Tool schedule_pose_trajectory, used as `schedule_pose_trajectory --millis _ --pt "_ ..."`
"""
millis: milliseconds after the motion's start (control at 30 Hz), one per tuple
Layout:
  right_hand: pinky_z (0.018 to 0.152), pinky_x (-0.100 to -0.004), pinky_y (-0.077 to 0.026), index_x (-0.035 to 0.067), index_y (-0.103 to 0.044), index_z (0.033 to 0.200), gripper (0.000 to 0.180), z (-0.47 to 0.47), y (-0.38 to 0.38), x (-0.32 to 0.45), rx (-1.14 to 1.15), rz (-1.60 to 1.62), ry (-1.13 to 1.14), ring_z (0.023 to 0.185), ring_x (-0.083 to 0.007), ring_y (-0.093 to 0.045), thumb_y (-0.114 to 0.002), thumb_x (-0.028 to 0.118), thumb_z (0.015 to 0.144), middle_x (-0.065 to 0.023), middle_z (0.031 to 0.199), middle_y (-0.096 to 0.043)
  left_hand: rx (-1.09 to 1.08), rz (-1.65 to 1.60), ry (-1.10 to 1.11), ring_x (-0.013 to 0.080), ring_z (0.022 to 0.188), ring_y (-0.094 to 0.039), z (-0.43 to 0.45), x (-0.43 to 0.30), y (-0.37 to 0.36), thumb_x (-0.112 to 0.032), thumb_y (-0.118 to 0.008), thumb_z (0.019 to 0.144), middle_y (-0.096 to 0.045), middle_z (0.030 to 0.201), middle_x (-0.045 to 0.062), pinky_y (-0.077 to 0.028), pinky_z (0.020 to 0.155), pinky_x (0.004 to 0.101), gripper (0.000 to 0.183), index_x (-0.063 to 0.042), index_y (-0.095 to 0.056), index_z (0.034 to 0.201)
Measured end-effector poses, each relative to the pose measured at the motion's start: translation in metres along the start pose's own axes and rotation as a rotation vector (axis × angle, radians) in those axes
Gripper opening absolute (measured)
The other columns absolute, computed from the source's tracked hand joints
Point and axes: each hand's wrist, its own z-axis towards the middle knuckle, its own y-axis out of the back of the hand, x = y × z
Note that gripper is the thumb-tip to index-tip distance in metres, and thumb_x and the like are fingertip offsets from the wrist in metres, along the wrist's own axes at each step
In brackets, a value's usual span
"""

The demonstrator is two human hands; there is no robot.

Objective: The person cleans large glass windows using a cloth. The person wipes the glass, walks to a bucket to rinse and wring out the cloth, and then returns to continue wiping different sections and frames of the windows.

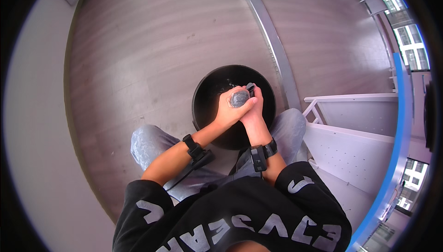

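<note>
A round black bucket [205,105] stands on the floor between my knees, with small bright glints inside, perhaps from water. Over it, my left hand [225,109] is closed around a dark grey bunched item [239,98], which looks like wet cloth; its rounded end bulges out between thumb and fingers. My right hand [255,108] presses against the left from the other side, fingers curled. A darker grey end sticks out near its fingertips. Whether both grey parts belong to one piece cannot be told. Both wrists carry black strapped devices.
A metal strip [273,41] crosses the wood-look floor [155,44] beyond the bucket. On the right stand white perforated panels [349,155] of a furniture frame, beside a blue-edged surface [391,148]. A pale wall or panel [38,113] borders the left side.
</note>
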Motion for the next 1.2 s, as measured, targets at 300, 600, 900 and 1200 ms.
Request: schedule_pose_trajectory --millis 300,600,900,1200 --pt "0.081 -0.037 -0.053 0.014 -0.069 0.099 0.028 0.01 0.023 -0.017 -0.074 -0.189 0.017 0.099 -0.0256 -0.067 -0.059 0.038 0.089 -0.0177 0.102 -0.07 -0.121 0.133 -0.04 0.0256 0.057 -0.063 -0.003 0.011 -0.004 -0.018 -0.068 0.082 -0.063 0.066 0.015 -0.049 0.058 0.0311 0.019 0.001 -0.066 0.08" --pt "0.083 -0.0379 -0.053 0.011 -0.068 0.098 0.026 0.015 0.027 -0.018 -0.108 -0.362 0.028 0.099 -0.0272 -0.066 -0.057 0.033 0.088 -0.018 0.101 -0.069 -0.077 0.347 -0.156 0.032 0.051 -0.06 0.004 0.032 -0.005 -0.014 -0.059 0.087 -0.056 0.062 0.024 -0.045 0.05 0.0352 0.024 0.005 -0.061 0.071" --pt "0.085 -0.0388 -0.053 0.008 -0.068 0.097 0.025 0.013 0.098 -0.026 -0.189 -2.409 0.319 0.099 -0.0289 -0.065 -0.056 0.027 0.088 -0.0184 0.099 -0.068 0.015 0.354 0.099 0.0287 0.057 -0.062 -0.02 0.1 -0.015 -0.023 -0.055 0.084 -0.061 0.065 0.021 -0.048 0.058 0.0419 0.03 0.002 -0.062 0.071" --pt "0.091 -0.0416 -0.05 0.008 -0.057 0.11 0.029 -0.043 0.049 -0.035 0.223 -1.989 0.2 0.105 -0.0285 -0.061 -0.052 0.03 0.091 -0.0133 0.108 -0.062 0.155 0.481 0.407 0.0242 0.078 -0.066 -0.048 -0.007 -0.003 -0.039 -0.06 0.091 -0.069 0.081 0.013 -0.05 0.072 0.0369 0.038 -0.001 -0.069 0.09"
